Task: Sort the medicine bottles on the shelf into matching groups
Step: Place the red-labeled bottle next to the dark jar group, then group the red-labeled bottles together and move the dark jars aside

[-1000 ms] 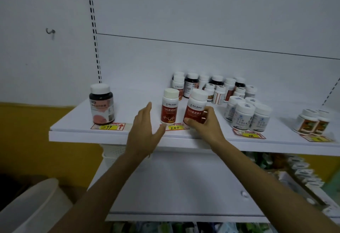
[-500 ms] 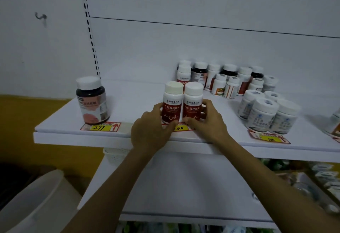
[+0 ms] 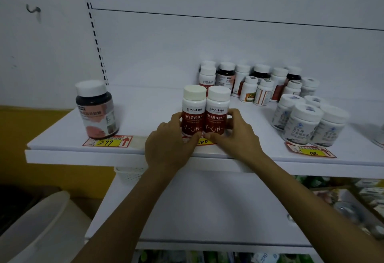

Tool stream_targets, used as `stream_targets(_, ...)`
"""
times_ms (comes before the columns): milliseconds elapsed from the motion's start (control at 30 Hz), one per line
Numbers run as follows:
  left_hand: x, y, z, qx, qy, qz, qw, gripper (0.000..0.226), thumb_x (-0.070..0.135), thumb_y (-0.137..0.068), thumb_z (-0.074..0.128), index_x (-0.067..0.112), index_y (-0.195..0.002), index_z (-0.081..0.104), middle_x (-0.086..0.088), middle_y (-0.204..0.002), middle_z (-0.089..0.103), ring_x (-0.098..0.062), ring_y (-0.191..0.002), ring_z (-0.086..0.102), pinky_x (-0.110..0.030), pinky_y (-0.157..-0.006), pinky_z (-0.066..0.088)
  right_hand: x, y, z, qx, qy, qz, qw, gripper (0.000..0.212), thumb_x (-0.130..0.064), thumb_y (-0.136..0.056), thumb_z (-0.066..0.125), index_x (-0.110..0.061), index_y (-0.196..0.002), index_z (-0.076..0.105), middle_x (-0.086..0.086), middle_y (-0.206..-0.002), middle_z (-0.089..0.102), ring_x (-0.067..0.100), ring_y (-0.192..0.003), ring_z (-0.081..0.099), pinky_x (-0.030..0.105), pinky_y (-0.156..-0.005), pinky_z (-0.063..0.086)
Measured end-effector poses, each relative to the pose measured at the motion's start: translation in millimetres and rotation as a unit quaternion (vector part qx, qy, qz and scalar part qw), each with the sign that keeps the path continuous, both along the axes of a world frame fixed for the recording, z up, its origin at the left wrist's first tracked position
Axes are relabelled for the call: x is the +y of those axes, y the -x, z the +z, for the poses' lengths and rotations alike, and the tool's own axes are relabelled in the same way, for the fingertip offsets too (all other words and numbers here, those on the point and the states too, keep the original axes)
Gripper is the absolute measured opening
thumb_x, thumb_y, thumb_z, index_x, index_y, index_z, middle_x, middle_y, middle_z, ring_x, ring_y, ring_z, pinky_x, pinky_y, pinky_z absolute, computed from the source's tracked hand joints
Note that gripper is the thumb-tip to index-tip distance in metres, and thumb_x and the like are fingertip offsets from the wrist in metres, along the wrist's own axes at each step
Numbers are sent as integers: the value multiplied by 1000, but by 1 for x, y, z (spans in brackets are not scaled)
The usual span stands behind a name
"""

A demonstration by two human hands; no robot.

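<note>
A dark bottle [image 3: 96,110] stood alone at the left of the white shelf [image 3: 145,105]. Near the front edge, the left hand [image 3: 169,148] curled round the left red-label bottle [image 3: 193,111]. That bottle stood upright, touching the right red-label bottle [image 3: 217,111], which the right hand [image 3: 234,136] gripped.

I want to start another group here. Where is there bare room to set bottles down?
Bare shelf: between the dark bottle and the red-labelled pair held by the left hand and right hand, back to the wall. Crowded: the mixed cluster at the back right and the white-labelled bottles before it.
</note>
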State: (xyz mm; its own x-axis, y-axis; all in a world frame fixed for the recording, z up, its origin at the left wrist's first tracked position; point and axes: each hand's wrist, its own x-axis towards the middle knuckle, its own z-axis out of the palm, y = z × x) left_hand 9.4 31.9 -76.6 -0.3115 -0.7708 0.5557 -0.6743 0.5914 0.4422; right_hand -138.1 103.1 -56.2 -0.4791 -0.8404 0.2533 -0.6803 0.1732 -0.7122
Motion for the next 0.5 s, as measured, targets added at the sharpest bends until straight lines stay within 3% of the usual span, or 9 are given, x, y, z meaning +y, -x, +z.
stream_targets(167,0,-2,-1,19,-13,-11,1000,79,66,-76,53,23,-139,35,-1,-127,60,-23,-108,60,-36,-85,50,2,-2,1,-12,4,17,1000,85,-51,-70,75,-26,-138,30,-1,-140,50,20,-125,52,38,-98,43)
stream_targets(333,4,-4,4,25,-48,-25,998,89,70,-73,54,23,-143,26,1,-136,53,-22,-118,55,-40,-91,48,19,-1,11,-100,51,41,993,85,-48,-74,72,-27,-143,27,1,-140,46,15,-125,45,32,-102,38)
stream_targets(500,6,-8,23,162,-111,-78,978,78,67,-77,40,23,-141,30,0,-142,45,-19,-125,46,-43,-101,43,31,11,47,-136,152,6,979,40,-43,-91,53,-22,-124,48,-3,-115,56,6,-101,54,21,-88,43)
